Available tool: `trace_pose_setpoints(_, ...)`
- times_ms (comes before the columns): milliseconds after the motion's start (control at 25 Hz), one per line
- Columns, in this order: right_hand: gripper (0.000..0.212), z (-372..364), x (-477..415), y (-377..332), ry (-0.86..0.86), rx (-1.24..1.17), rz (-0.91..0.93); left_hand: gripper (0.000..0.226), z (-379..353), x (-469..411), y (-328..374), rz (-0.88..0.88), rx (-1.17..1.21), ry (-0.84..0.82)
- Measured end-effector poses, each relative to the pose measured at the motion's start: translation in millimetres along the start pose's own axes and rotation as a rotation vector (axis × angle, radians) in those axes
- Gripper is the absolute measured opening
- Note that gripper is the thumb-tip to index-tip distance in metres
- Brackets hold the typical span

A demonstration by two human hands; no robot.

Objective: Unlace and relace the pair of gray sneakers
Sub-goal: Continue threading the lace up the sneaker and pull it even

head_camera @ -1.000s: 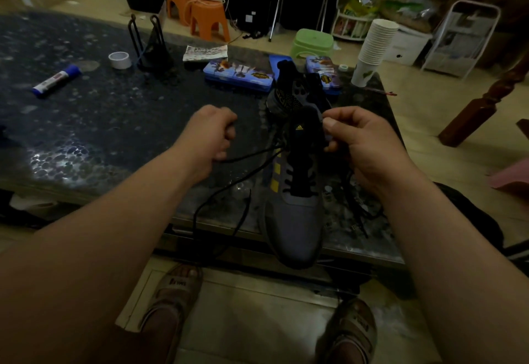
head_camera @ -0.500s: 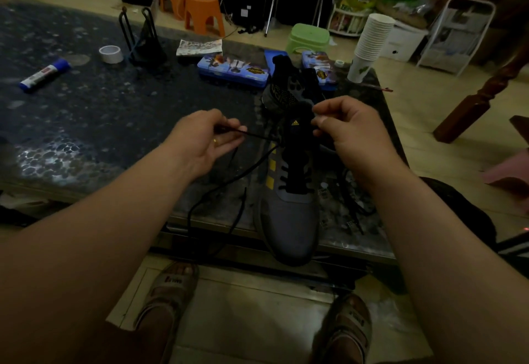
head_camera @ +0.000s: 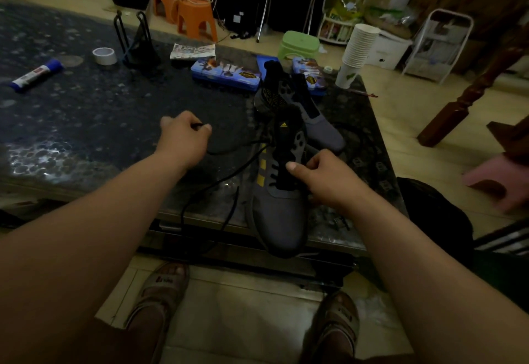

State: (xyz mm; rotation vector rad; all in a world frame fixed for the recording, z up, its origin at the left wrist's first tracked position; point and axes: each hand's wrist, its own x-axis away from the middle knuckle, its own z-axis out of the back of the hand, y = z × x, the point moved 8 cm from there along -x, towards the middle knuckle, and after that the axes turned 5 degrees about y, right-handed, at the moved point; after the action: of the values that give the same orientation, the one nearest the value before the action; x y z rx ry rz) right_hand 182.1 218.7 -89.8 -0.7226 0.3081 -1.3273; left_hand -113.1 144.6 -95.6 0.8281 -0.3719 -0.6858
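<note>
Because the near sneaker (head_camera: 279,206) is lying with its toe jutting past the front edge of the table (head_camera: 86,111), a sideways tug on the lace (head_camera: 229,174) is risking dragging the shoe off the edge toward the floor, should the steadying grip loosen.

The left hand (head_camera: 183,137) is pinching the black lace close to its tip, fingers curled tight around it. It is holding out to the left of the shoe, well apart from it. The lace is running from that pinch back to the upper eyelets on the shoe's left side. A slack loop is hanging down over the table edge. That loop is likely to snag or tangle if pulled fast, and the thin tip could slip out of the pinch.

The right hand (head_camera: 323,177) is resting on the right side of the same shoe, fingers curled against the eyelet row and thumb lying across the laced middle. It is seemingly gripping the upper; the light is too dim to tell whether it is also pinching a strand. The lower eyelets are showing crossed lacing.

The second sneaker (head_camera: 300,106) is lying just behind, farther back on the table, touched by neither hand.
</note>
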Motion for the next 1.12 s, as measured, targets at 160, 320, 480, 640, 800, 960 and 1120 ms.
trace_pose_setpoints(160, 0.051, 0, 18, 7, -0.009, -0.001, -0.026, 0.042, 19, 35, 34, -0.289, -0.305, 0.195)
trace_pose_setpoints(320, 0.03, 25, 48, -10, 0.213, 0.073, 0.136, 0.023, -35, 88, 53, -0.338, -0.116, -0.3)
trace_pose_setpoints(480, 0.01, -5, 78, -42, -0.082, -0.539, 0.145, 0.023, -36, 116, 63, -0.026, 0.584, -0.493)
trace_pose_setpoints(640, 0.018, -44, 96, -68, -0.446, -0.953, 0.035, 0.03, -15, 118, 70, 0.121, 1.049, -0.495)
trace_pose_setpoints(800, 0.017, -47, 100, -53, -0.62, -0.977, -0.076, 0.043, -16, 103, 63, 0.211, 1.21, -0.456)
trace_pose_setpoints(960, 0.018, 0, 69, -12, -0.212, -0.641, -0.058, 0.018, -14, 88, 43, 0.231, 0.829, -0.206)
trace_pose_setpoints(1120, 0.016, 36, 62, -13, 0.059, -0.43, 0.103, 0.045, 7, 117, 80, -0.448, -0.099, 0.185)
